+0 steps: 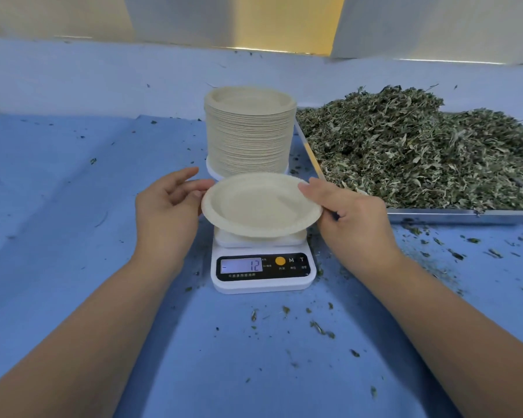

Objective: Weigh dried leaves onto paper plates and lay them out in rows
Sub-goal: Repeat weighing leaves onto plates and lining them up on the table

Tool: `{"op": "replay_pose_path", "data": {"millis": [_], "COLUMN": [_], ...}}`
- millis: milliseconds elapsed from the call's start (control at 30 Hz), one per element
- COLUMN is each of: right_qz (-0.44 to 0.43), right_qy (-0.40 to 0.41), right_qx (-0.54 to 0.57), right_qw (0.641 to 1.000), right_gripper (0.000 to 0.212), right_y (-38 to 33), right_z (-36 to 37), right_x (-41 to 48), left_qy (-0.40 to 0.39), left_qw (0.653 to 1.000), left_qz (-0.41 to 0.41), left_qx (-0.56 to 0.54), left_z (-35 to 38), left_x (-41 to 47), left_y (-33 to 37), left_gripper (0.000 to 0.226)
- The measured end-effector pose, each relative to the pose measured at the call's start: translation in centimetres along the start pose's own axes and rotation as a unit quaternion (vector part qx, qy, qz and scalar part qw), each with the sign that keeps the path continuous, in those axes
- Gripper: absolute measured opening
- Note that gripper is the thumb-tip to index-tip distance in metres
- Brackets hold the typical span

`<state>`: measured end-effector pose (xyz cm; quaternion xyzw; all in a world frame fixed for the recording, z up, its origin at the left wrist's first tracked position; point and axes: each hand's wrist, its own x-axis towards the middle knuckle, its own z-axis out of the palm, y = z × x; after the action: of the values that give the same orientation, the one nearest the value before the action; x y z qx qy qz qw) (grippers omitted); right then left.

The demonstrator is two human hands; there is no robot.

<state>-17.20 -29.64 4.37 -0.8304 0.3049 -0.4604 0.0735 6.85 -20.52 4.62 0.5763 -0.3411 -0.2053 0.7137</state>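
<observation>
Two bare forearms, yours, reach in from the bottom corners over a wide table covered in blue sheeting. On the far right sits a shallow metal tray, heaped with a big mound of grey-green dried leaves. Just left of the tray, straight ahead of you, stands a tall stack of pale paper plates.

Your right hand pinches the right rim of a single paper plate, thumb on top and fingers curled below. Your left hand is loose, its fingers nearly straight, with the tips touching the plate's left rim. That plate holds no leaves and sits level between your hands, directly in front of the stack and over the platform of a small white kitchen scale. Whether it rests on the platform cannot be told.

Nearest you on the scale, the lit display reads 12 with a dash to its left, beside an orange button. Small leaf crumbs lie scattered on the blue cover, mostly right of the scale.
</observation>
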Motion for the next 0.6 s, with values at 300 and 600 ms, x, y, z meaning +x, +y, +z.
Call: {"op": "replay_pose_path", "data": {"millis": [300, 600], "right_qz": [0.017, 0.066], "right_qy": [-0.11, -0.102], "right_qx": [-0.057, -0.157], "right_qw": [0.992, 0.98], "right_gripper": [0.074, 0.067], "right_y": [-0.4, 0.4], "right_z": [0.2, -1.0], "right_x": [0.4, 0.6], "left_qy": [0.028, 0.025], "left_qw": [0.995, 0.991], "left_qz": [-0.077, -0.118], "left_qx": [-0.054, -0.061], "left_z": [-0.2, 0.2], "left_x": [0.6, 0.6], "left_y": [-0.5, -0.2], "left_gripper": [0.038, 0.03]}}
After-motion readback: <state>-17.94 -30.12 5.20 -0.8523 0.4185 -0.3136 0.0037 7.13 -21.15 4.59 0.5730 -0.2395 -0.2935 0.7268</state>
